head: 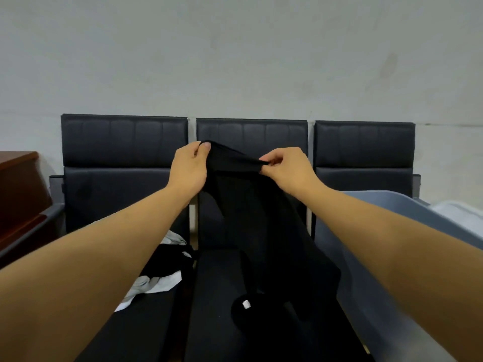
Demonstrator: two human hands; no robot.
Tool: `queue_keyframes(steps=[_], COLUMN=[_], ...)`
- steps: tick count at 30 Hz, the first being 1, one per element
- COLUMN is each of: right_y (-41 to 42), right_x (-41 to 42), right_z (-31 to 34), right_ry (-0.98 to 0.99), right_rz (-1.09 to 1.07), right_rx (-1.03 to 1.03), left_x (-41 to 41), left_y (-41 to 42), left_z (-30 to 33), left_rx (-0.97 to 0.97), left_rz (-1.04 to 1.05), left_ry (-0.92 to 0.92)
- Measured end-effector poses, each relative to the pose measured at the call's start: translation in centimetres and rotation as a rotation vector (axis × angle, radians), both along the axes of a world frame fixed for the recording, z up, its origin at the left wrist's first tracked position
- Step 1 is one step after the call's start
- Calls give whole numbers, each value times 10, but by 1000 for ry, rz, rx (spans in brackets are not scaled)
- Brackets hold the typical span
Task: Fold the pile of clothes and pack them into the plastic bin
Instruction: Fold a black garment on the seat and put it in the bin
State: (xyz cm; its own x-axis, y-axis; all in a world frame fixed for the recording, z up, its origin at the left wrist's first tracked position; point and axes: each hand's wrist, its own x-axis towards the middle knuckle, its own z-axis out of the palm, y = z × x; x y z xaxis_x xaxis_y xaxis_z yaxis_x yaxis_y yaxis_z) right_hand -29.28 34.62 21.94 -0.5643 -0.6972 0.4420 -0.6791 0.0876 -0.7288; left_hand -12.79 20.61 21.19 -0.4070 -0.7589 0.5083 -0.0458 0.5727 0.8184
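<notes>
I hold a black garment (261, 231) up in front of the middle chair. My left hand (189, 165) pinches its top edge on the left and my right hand (287, 167) pinches the same edge on the right. The cloth hangs down from both hands and its lower end, with a small white tag, lies on the middle seat. A pile of black and white clothes (162, 273) lies on the left seat, partly hidden by my left forearm. The grey plastic bin (407, 207) stands at the right, largely behind my right forearm.
Three black padded chairs (125, 142) stand in a row against a pale wall. A dark wooden cabinet (18, 184) is at the far left. Something white (460, 212) sits past the bin at the right edge.
</notes>
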Motion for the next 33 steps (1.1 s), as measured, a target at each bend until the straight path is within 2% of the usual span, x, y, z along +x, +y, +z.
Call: queue_keyframes(steps=[5,9,11,14,16,18,21,28,33], right_y=[6,3,1,6,10,12,9,10,0], right_x=[-9,0,13,47,71,91,101,81,69], right_z=[-12,-27,-41,-73,-98,-119,-137,-163,-205], right_ry=[93,-40,-157,-280,-326,-365,-335,-433,-261], right_rz=[-45,-9,-6,-32,70,181,227,266,77], right_rx=[77,86,3,-285,-338,-209,49,355,664], left_x=[1,-3,-8,-11,-9,-7,0,28,50], left_y=[9,20,25,33,37,38,36,23,26], left_z=[-3,1,3,7,11,13,18,38,65], left_rx=[16,76,148,269,303,329,385,446,434], left_rz=[-39,-47,-46,-70,-61,-48,-40,-65,-145], left_ry=[-63,-37,-6,58,75,110,169,328,396])
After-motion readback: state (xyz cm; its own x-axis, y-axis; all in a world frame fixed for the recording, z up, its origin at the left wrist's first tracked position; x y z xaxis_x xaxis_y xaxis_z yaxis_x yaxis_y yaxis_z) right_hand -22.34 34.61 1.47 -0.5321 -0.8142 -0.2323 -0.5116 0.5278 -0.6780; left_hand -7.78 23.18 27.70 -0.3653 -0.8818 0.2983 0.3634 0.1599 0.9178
